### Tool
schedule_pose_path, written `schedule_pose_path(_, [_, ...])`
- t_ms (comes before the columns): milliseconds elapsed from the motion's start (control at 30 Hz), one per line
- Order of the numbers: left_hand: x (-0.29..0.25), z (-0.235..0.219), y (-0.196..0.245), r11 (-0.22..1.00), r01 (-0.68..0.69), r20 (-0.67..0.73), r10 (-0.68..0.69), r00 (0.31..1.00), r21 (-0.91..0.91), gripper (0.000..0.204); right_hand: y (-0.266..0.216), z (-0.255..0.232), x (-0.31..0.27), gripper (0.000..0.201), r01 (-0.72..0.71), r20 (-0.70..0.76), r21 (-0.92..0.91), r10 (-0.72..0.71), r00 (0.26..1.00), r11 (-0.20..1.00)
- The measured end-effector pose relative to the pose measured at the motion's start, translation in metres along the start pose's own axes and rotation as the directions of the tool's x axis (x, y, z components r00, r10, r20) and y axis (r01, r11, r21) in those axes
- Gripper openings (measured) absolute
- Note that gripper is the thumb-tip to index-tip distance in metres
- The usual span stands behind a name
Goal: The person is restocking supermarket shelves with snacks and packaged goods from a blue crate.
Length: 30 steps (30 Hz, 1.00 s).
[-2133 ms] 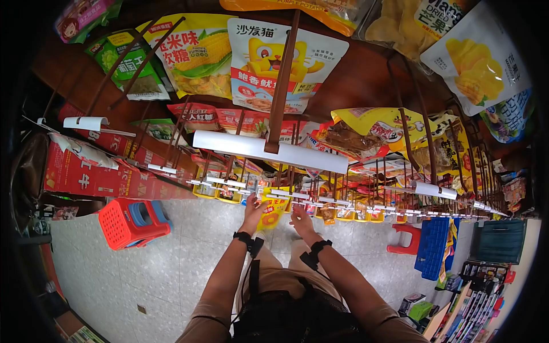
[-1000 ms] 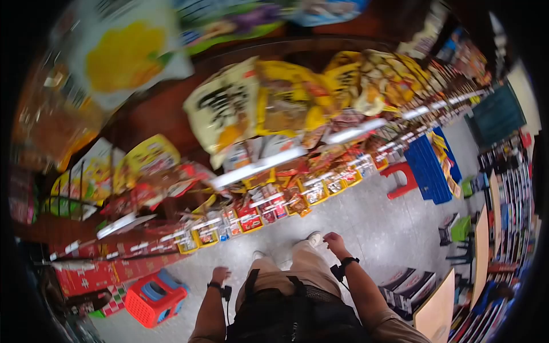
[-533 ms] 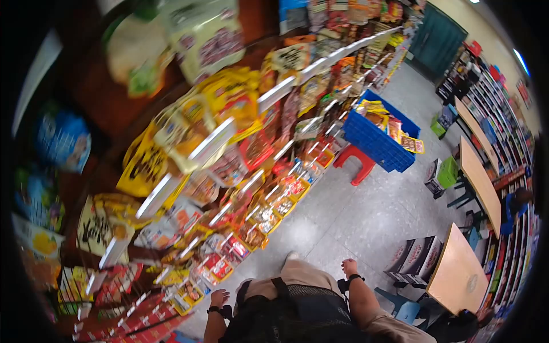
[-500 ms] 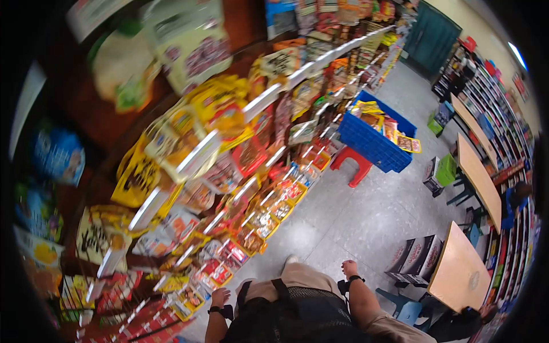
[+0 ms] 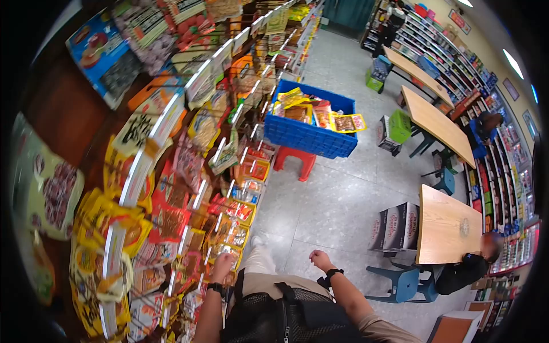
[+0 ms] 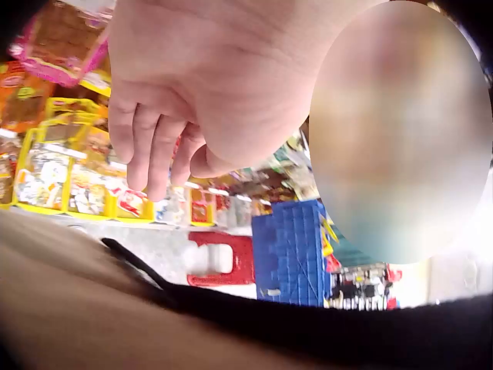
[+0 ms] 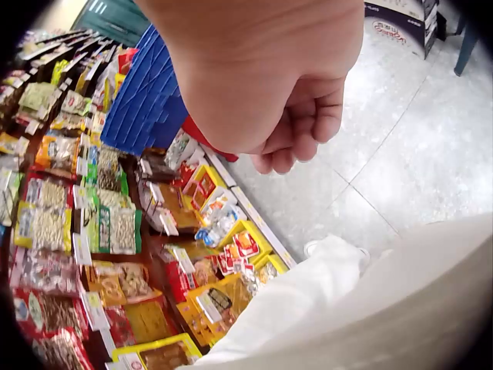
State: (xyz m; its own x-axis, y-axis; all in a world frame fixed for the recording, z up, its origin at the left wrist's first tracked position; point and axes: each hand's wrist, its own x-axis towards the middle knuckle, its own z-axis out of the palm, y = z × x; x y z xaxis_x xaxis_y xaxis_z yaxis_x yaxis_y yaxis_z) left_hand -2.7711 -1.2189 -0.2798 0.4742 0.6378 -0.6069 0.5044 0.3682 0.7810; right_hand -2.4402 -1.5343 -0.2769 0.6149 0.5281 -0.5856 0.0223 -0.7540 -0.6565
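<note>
My left hand (image 5: 223, 266) hangs low beside the snack rack, fingers relaxed and holding nothing; in the left wrist view the palm and fingers (image 6: 158, 146) show bare. At the other side of my body, my right hand (image 5: 322, 260) hangs over the floor with loosely curled fingers and nothing in it. Packaged snacks (image 5: 168, 220) hang in rows on the rack to the left, nearest the left hand. Ahead, a blue plastic crate (image 5: 309, 135) holds several snack packets (image 5: 300, 111) and rests on a red stool (image 5: 294, 163).
Black-and-white boxes (image 5: 394, 227) stand at the right beside a wooden table (image 5: 449, 228). A person (image 5: 466, 273) sits near it, close to blue-green stools (image 5: 394, 283). More tables (image 5: 437, 123) and stocked shelves (image 5: 492, 166) run along the right. Grey tiled floor (image 5: 320, 206) lies between rack and tables.
Both hands have come away from a yellow packet at the rack and dropped to my sides. The view has swung right along the aisle, and the blue crate has come closer.
</note>
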Motion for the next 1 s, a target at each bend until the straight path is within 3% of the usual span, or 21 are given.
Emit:
schedule_pose_path(33, [0.041,0.013,0.008,0.99,-0.138,0.052,0.139,0.989,-0.033,0.021,-0.001,-0.016,0.017,0.02,-0.053,-0.051,0.033,0.054,0.997,0.998])
schedule_pose_path(67, [0.054,0.025,0.056,0.993,-0.07,0.119,0.058,0.991,0.095,0.022,-0.003,-0.033,0.03,0.02,-0.102,-0.099,0.069,0.109,0.989,0.992])
schedule_pose_path(100, [0.077,0.037,0.084,0.989,-0.127,0.156,0.114,0.981,0.073,0.022,-0.007,-0.048,0.039,0.02,-0.1,-0.122,0.073,0.108,0.987,0.992])
schedule_pose_path(167, [0.112,0.06,0.144,0.941,-0.273,0.211,0.231,0.95,0.201,0.023,-0.017,-0.087,0.061,0.02,-0.217,-0.185,0.264,0.27,0.945,0.94])
schedule_pose_path(200, [0.128,0.076,0.17,0.939,-0.288,0.218,0.245,0.945,0.19,0.023,-0.021,-0.111,0.073,0.02,-0.207,-0.203,0.261,0.264,0.943,0.943])
schedule_pose_path(267, [0.156,0.096,0.21,0.942,-0.32,0.262,0.286,0.922,0.097,0.024,-0.029,-0.135,0.096,0.018,-0.189,-0.253,0.518,0.36,0.898,0.834])
schedule_pose_path(367, [0.184,0.12,0.268,0.945,-0.324,0.319,0.298,0.9,0.032,0.023,-0.059,-0.165,0.138,0.017,-0.09,-0.378,0.63,0.406,0.832,0.771])
schedule_pose_path(500, [0.222,0.151,0.313,0.96,-0.27,0.334,0.23,0.914,0.076,0.022,-0.093,-0.219,0.227,0.018,0.019,-0.428,0.633,0.33,0.842,0.774])
schedule_pose_path(567, [0.259,0.169,0.315,0.971,-0.226,0.35,0.186,0.918,0.075,0.022,-0.124,-0.251,0.273,0.016,0.057,-0.43,0.687,0.342,0.835,0.725])
schedule_pose_path(633, [0.295,0.195,0.332,0.966,-0.255,0.352,0.223,0.909,0.044,0.02,-0.148,-0.292,0.327,0.014,0.134,-0.459,0.687,0.284,0.842,0.714])
schedule_pose_path(767, [0.368,0.263,0.403,0.963,-0.235,0.343,0.179,0.922,0.129,0.018,-0.17,-0.375,0.457,0.022,0.298,-0.551,0.647,0.161,0.819,0.702])
schedule_pose_path(800, [0.391,0.291,0.421,0.973,-0.229,0.326,0.209,0.922,0.024,0.018,-0.177,-0.4,0.492,0.027,0.329,-0.548,0.676,0.152,0.822,0.66])
schedule_pose_path(833, [0.407,0.315,0.445,0.978,-0.206,0.319,0.182,0.93,0.042,0.018,-0.186,-0.418,0.521,0.031,0.345,-0.534,0.711,0.151,0.832,0.612])
schedule_pose_path(933, [0.452,0.394,0.522,0.992,-0.126,0.292,0.129,0.948,-0.029,0.019,-0.224,-0.474,0.598,0.039,0.232,-0.35,0.9,0.295,0.889,0.37])
schedule_pose_path(1000, [0.481,0.442,0.568,0.994,-0.091,0.347,0.065,0.935,0.058,0.019,-0.234,-0.507,0.638,0.039,0.05,-0.127,0.97,0.319,0.939,0.239])
